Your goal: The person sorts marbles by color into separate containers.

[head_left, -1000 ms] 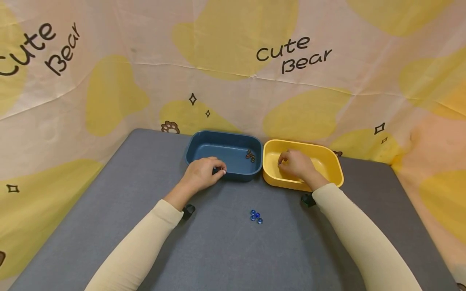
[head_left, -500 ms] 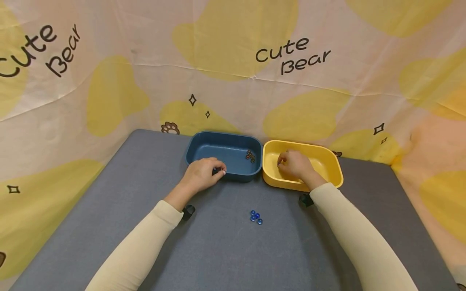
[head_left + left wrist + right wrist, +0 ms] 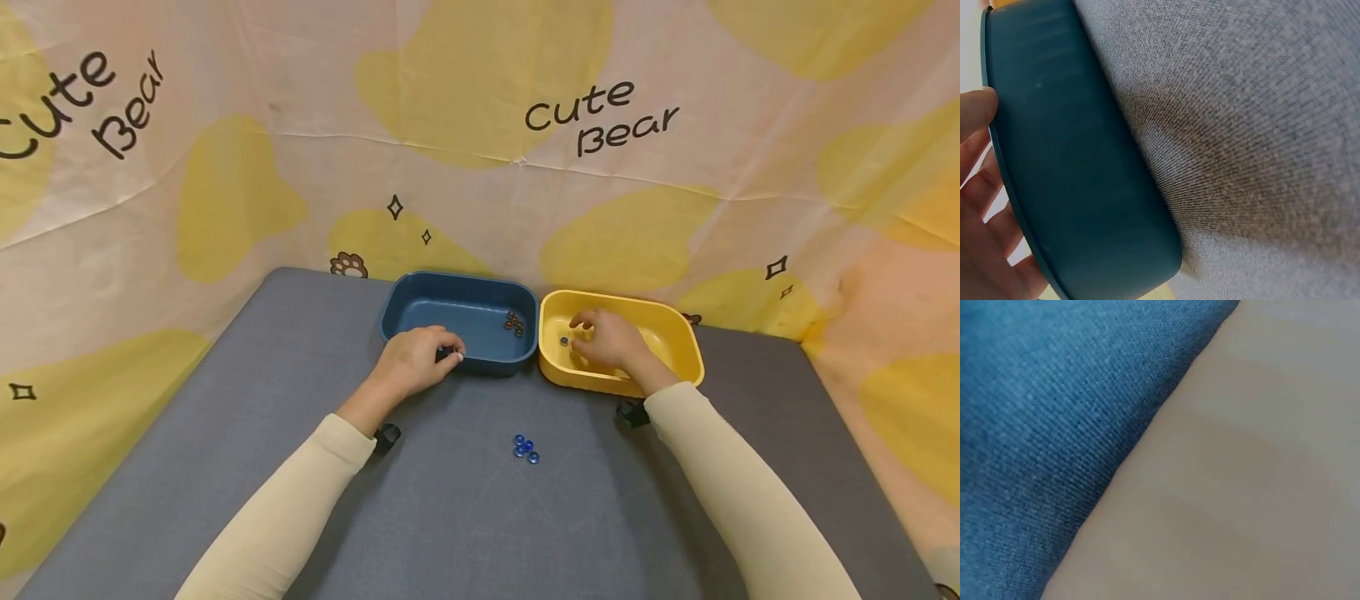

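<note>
one dark bead [image 3: 564, 341], down on the floor of the yellow bin [image 3: 585, 380], near its left end, just beside the right hand [image 3: 609, 342]! thumb and fingers parted there, pinching nothing, probably spread like that to leave room around so small a thing. walls on every side, handy against any straying. (nothing of that hand from the right wrist camera.) next door, close up against the yellow one, the blue bin [image 3: 491, 364], likely set so to keep reaches short. over its near rim, the left hand [image 3: 415, 357]: thumb outside, fingers bent inside, gripping the edge, presumably for steadiness. brown beads [image 3: 517, 325] bunched at the right end, clear of that grip. and out front, on the grey table [image 3: 465, 525], four blue beads [image 3: 528, 447], loosely grouped, perhaps for easy reach by either hand.
</note>
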Demonstrator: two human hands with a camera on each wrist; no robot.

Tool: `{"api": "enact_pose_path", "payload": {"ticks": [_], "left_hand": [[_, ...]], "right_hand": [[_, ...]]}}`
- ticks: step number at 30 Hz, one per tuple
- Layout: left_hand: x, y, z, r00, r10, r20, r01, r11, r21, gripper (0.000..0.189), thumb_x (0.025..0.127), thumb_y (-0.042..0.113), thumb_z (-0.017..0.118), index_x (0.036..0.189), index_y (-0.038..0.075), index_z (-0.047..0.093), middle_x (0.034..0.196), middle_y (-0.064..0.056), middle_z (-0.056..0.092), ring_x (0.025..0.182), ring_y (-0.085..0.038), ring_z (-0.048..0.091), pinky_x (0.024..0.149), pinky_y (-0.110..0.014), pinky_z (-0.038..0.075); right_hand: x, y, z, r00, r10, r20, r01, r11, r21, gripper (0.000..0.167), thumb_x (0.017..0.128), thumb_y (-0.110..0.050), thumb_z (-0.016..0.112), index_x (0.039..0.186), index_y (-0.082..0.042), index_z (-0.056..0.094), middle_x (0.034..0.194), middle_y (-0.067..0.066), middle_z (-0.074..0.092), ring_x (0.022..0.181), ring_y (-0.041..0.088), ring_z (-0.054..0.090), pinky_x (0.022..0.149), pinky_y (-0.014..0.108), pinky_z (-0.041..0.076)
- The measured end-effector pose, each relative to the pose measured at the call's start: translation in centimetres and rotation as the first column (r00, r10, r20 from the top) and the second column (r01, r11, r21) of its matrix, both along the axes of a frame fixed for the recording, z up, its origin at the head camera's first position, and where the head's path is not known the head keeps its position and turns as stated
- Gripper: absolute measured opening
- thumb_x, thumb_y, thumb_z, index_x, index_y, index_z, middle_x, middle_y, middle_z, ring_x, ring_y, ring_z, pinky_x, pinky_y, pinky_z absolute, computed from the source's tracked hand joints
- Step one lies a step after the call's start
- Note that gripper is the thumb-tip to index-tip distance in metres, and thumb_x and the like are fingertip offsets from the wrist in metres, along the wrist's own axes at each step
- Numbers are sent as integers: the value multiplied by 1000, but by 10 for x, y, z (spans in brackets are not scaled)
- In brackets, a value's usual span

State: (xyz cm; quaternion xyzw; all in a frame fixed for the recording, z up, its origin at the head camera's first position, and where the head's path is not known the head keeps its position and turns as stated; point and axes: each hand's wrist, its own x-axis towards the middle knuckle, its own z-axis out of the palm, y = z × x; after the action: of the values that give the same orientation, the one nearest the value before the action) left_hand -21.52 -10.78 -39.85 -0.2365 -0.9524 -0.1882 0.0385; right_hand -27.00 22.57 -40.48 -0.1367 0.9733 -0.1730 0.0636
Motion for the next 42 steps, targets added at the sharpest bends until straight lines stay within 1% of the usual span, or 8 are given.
{"api": "enact_pose_path", "payload": {"ticks": [7, 12, 20, 24, 29, 35, 38, 42], "left_hand": [[0, -1, 1, 1000, 1, -4, -1, 1000, 1, 16, 93, 30, 64, 103, 21, 74, 97, 6, 68, 78, -12, 61, 62, -29, 48], [0, -1, 1, 1000, 4, 0, -4, 1000, -2, 16, 93, 30, 64, 103, 22, 74, 97, 6, 68, 79, -12, 62, 62, -30, 49], [0, 0, 2, 1000, 9, -4, -9, 1000, -1, 14, 93, 31, 64, 101, 24, 73, 99, 6, 69, 80, -12, 62, 64, -31, 50], [0, 0, 2, 1000, 8, -12, -8, 1000, 4, 14, 92, 30, 65, 100, 24, 73, 98, 6, 69, 79, -12, 62, 64, -30, 50], [-1, 0, 2, 1000, 5, -15, -5, 1000, -3, 13, 92, 30, 65, 100, 24, 73, 98, 6, 69, 79, -12, 62, 63, -30, 49], [0, 1, 1, 1000, 0, -10, 0, 1000, -3, 13, 92, 31, 64, 100, 24, 73, 97, 6, 69, 79, -12, 62, 64, -31, 50], [-1, 1, 0, 1000, 0, -11, 0, 1000, -3, 14, 93, 31, 64, 100, 24, 73, 97, 7, 68, 79, -12, 62, 64, -31, 50], [-1, 1, 0, 1000, 1, -11, -1, 1000, -5, 14, 93, 31, 64, 101, 24, 73, 97, 7, 68, 79, -12, 62, 65, -31, 50]], "right_hand": [[16, 2, 11, 1000, 4, 16, -3, 999, -45, 45, 89, -40, 60, 126, -13, 61, 127, 19, 60, 115, 38, 56, 94, 56, 44], [28, 2, 22, 1000, -5, 10, 6, 998, -57, 46, 91, -42, 57, 128, -14, 59, 130, 18, 59, 118, 39, 55, 97, 57, 42], [54, 5, 37, 997, 13, -72, -20, 996, -93, 43, 89, -38, 61, 124, -14, 62, 125, 14, 61, 112, 36, 57, 93, 54, 45], [69, 6, 41, 992, 33, -119, -46, 993, -113, 42, 88, -36, 62, 122, -12, 64, 123, 12, 63, 110, 34, 58, 92, 52, 46], [84, 7, 43, 984, 52, -171, -71, 992, -103, 37, 87, -32, 63, 117, -11, 66, 118, 10, 65, 108, 32, 59, 92, 50, 45], [104, 8, 43, 965, 64, -253, -81, 995, -58, 35, 84, -32, 66, 113, -13, 68, 112, 8, 67, 101, 30, 62, 86, 47, 48], [112, 8, 43, 947, 70, -314, -88, 995, -43, 33, 81, -32, 69, 109, -14, 69, 106, 7, 68, 94, 27, 63, 80, 45, 49], [123, 5, 40, 913, 80, -399, -107, 993, -46, 28, 77, -30, 73, 100, -15, 71, 97, 2, 69, 86, 24, 63, 74, 40, 48]]}}
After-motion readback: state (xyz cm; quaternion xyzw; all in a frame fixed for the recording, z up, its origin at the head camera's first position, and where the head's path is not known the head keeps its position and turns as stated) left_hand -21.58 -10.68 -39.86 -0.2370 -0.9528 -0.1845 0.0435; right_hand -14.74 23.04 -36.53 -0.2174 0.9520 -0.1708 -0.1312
